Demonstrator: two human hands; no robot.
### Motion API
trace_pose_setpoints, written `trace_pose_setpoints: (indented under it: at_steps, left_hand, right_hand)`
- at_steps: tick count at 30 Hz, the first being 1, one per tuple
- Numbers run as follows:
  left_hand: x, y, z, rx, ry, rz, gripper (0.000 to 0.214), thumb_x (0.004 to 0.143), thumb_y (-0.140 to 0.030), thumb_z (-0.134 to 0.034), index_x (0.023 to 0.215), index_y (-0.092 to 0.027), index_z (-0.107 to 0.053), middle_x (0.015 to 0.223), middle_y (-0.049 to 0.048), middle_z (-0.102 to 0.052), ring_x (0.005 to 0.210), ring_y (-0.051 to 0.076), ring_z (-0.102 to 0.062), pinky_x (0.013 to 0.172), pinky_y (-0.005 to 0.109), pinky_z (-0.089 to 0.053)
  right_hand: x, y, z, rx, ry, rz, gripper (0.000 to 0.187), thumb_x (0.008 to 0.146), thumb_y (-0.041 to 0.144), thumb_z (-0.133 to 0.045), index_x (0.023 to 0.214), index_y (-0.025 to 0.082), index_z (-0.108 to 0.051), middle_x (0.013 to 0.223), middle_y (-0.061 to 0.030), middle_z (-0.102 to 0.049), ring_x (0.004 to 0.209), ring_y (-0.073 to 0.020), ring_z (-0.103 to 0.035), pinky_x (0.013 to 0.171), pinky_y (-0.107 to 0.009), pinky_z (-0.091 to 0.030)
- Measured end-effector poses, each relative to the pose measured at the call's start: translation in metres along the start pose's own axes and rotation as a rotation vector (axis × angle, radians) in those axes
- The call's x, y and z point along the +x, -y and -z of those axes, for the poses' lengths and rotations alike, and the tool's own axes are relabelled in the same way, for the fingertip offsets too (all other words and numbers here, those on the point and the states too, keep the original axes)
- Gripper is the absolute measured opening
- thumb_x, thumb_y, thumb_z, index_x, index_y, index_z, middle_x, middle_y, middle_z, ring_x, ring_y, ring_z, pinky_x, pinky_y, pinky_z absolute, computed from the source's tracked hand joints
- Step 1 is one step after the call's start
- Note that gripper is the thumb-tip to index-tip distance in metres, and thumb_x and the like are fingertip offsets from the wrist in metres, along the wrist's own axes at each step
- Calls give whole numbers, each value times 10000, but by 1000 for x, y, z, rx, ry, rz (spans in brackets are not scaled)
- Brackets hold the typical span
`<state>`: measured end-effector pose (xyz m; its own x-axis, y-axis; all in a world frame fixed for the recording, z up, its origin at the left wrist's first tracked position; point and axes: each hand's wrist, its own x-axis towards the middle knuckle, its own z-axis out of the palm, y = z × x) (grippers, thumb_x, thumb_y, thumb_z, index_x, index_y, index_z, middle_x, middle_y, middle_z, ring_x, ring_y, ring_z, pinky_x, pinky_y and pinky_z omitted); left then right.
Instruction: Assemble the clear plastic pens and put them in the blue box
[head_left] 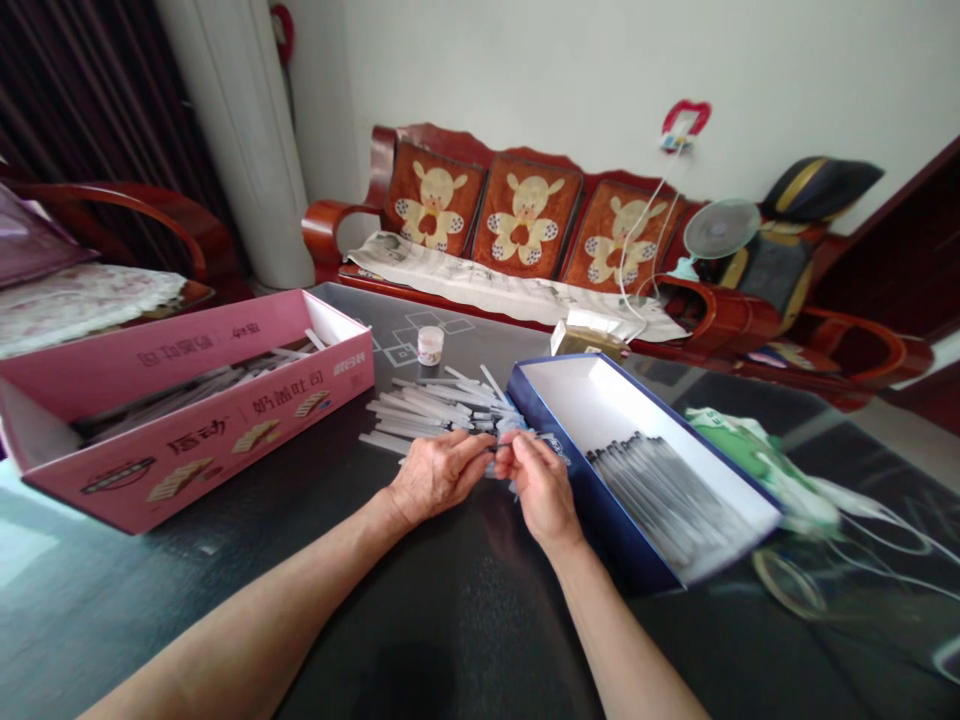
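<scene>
My left hand (441,473) and my right hand (537,484) meet above the table's middle, fingertips pinched close together. Between them shows a small dark, thin piece, too small to name. Just beyond my fingers lies a loose pile of slim whitish translucent sticks (429,408), some with dark ends; my hands hide part of it. To the right, close to my right hand, stands a blue box (637,558) with a white inside. Rows of slim clear sticks with dark ends (660,490) lie in it. Left of the pile is a long pink box (225,445) holding more such sticks.
A small white tub (430,346) stands behind the pile. Right of the blue box lie a green and white bag (765,465), white cords and a roll of clear tape (789,582). Beyond the dark table (420,640) stands a wooden sofa (352,222) with a fan (721,230) near it.
</scene>
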<state>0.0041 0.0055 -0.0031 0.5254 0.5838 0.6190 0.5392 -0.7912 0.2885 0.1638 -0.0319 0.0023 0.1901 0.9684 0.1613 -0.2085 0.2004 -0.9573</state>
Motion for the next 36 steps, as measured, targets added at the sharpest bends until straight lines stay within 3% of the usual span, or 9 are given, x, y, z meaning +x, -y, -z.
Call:
trace_pose_setpoints:
  at_steps: [4, 9, 13, 16, 19, 21, 26, 31, 36]
  left_hand:
    - [1, -1, 0, 20, -37, 37, 265, 946, -322, -425, 1062, -206, -633, 731, 16, -618, 629, 107, -597, 561, 184, -425]
    - [2, 0, -1, 116, -27, 85, 258, 938, -322, -427, 948, -204, -657, 683, 9, -584, 603, 108, -575, 540, 191, -410]
    - [1, 0, -1, 133, -34, -28, 293, 952, -286, -397, 1165, -189, -574, 765, 22, -590, 672, 127, -576, 595, 210, -444]
    - [-1, 2, -1, 169, -39, -85, 355, 943, -214, -379, 1280, -185, -487, 808, 30, -586, 710, 141, -565, 626, 227, -456]
    - [-2, 7, -3, 252, -115, -5, 392, 934, -170, -368, 1313, -195, -462, 783, 24, -575, 723, 152, -557, 630, 235, -451]
    - [-3, 12, -5, 292, -177, 64, 388, 930, -165, -370, 1300, -199, -479, 768, 22, -571, 725, 153, -555, 623, 234, -444]
    - [-3, 17, -8, 278, -218, 134, 361, 931, -188, -381, 1263, -212, -521, 767, 21, -577, 731, 147, -566, 611, 223, -439]
    - [-3, 20, -9, 226, -252, 217, 349, 941, -217, -372, 1248, -216, -537, 768, 20, -578, 726, 143, -573, 591, 212, -437]
    - [-3, 20, -9, 169, -229, 268, 356, 941, -223, -363, 1257, -220, -528, 776, 19, -583, 738, 136, -586, 614, 204, -453]
  right_hand:
    - [-2, 4, -4, -147, 10, 48, 238, 772, 381, -679, 939, 212, -689, 963, -22, -669, 693, -111, -591, 576, -218, -482]
    - [4, 8, -4, 142, -147, -25, 271, 716, 370, -731, 903, 208, -620, 866, -7, -698, 719, -116, -647, 593, -211, -514]
    - [3, 3, -8, 163, -195, -123, 273, 669, 370, -763, 823, 199, -616, 826, -8, -711, 687, -129, -657, 594, -236, -530]
    - [-1, 2, -9, -134, -127, -9, 225, 753, 406, -683, 856, 205, -676, 835, -24, -708, 763, -174, -663, 653, -282, -535]
    - [-2, 4, -6, -612, 9, 260, 201, 846, 336, -571, 918, 213, -713, 918, -52, -693, 884, -199, -640, 810, -324, -502]
    - [0, 6, -6, -916, 49, 358, 194, 852, 263, -542, 912, 204, -717, 917, -69, -672, 891, -202, -624, 844, -329, -477]
    - [7, 7, -17, -1512, 115, 300, 156, 810, 294, -602, 816, 199, -726, 847, -93, -642, 844, -228, -604, 792, -345, -449]
    - [9, 6, -32, -1716, 109, 251, 179, 780, 358, -644, 760, 200, -727, 861, -116, -644, 888, -269, -590, 779, -382, -418]
    - [14, 5, -32, -1619, 132, 270, 99, 754, 251, -639, 725, 191, -713, 830, -111, -645, 839, -260, -597, 746, -374, -427]
